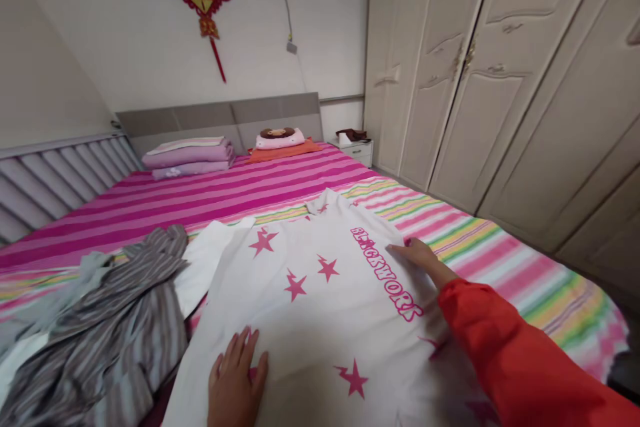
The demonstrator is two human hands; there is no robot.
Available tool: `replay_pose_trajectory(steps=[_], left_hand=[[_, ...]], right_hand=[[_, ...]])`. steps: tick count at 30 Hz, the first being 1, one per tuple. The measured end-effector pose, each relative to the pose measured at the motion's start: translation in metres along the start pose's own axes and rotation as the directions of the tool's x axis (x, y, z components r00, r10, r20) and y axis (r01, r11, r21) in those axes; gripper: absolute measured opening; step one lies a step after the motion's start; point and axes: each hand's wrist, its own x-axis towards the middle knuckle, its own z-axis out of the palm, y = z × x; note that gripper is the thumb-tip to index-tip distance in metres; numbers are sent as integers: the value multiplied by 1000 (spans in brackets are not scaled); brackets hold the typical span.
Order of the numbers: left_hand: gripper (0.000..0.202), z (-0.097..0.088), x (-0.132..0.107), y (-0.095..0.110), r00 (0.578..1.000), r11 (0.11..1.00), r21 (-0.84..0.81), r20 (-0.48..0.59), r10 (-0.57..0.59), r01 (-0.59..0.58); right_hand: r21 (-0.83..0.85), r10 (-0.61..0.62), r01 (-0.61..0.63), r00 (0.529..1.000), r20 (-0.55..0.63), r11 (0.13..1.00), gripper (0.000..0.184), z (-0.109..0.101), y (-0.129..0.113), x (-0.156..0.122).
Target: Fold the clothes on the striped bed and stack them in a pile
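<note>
A white shirt (310, 320) with pink stars and pink lettering down one side lies spread over the bed in front of me. My left hand (236, 373) rests flat on its lower left part, fingers stretched out. At the shirt's right edge, beside the lettering, my right hand (419, 255) has its fingers closed on the fabric. Its red sleeve reaches in from the lower right. Left of the shirt lies a crumpled grey striped garment (125, 320), with a white cloth (203, 267) between the two.
The bed has a striped cover (430, 213). Folded purple bedding (190, 157) and a pink pillow (280, 140) sit by the headboard (270, 113). A white railing (65, 173) runs along the left, a wardrobe (500, 100) along the right. A small nightstand (361, 151) stands between bed and wardrobe.
</note>
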Motion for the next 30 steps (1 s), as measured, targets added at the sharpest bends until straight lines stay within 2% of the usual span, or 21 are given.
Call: replay_pose_trajectory(steps=[2, 4, 6, 9, 12, 14, 16, 19, 21, 25, 27, 28, 30], left_hand=[[49, -6, 0, 4, 1000, 1000, -6, -3, 7, -7], [48, -10, 1, 6, 1000, 1000, -3, -9, 4, -4], [48, -12, 3, 8, 1000, 1000, 0, -10, 10, -10], [50, -14, 5, 10, 1000, 1000, -5, -12, 25, -25], [52, -15, 7, 11, 1000, 1000, -19, -19, 24, -25], [53, -16, 8, 12, 1000, 999, -27, -23, 19, -19], [53, -17, 8, 14, 1000, 999, -31, -29, 11, -12], [52, -22, 9, 18, 1000, 999, -39, -31, 2, -3], [50, -27, 10, 20, 1000, 999, -52, -26, 10, -11], [49, -33, 3, 23, 1000, 994, -105, -16, -18, 17], [50, -31, -8, 27, 999, 990, -137, -19, -46, 43], [51, -29, -17, 31, 999, 987, -156, -20, -32, 29], [53, -22, -39, 45, 997, 977, -199, -25, 76, -80]], right_hand=[[-42, 3, -2, 999, 38, 999, 25, 3, -1, 2], [-79, 10, -9, 1000, 12, 997, 12, -1, 2, 1], [-98, 16, -21, 998, -57, 995, 13, -11, 10, -3], [-76, 14, -29, 984, -179, 997, 26, -32, 28, -19], [-11, 17, -22, 947, -320, 1000, 43, -49, 55, -56], [49, 53, -37, 919, -391, 998, 52, -54, 76, -93], [118, 96, -52, 910, -403, 992, 60, -51, 96, -136], [224, 102, -29, 941, -322, 974, 63, -38, 119, -201], [281, 146, -76, 960, -237, 957, 66, -29, 126, -236], [359, 286, -244, 956, -69, 901, 79, -28, 124, -275], [506, 304, -285, 952, 48, 814, 77, -39, 116, -284], [594, 300, -316, 945, 128, 740, 74, -47, 112, -287], [727, 263, -389, 921, 288, 566, 72, -65, 105, -295]])
